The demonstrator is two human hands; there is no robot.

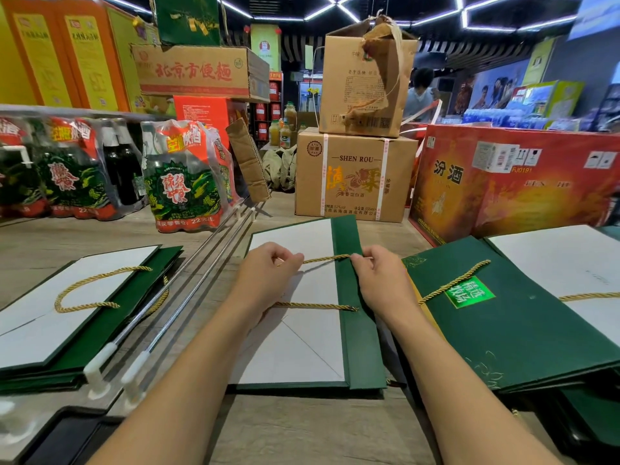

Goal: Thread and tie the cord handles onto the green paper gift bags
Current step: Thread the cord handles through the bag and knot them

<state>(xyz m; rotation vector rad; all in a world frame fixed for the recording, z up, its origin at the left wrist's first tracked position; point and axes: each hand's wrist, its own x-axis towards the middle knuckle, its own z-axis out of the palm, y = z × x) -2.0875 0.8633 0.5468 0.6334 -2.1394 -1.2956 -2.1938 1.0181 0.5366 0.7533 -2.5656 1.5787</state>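
Gold cord point(323, 260) runs left to right between your hands, taut across the flattened green bag point(355, 347) lying straight ahead. Your left hand point(271, 273) pinches it over the white paper. Your right hand point(379, 276) pinches it at the green fold, so the right is nearer the threading point.

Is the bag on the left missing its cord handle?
No, a gold cord loops across the white face of the left bag.

flat bag point(302, 330) centre, finished bags point(77, 317) left, stacked bags point(523, 330) right, boxes point(355, 176) behind
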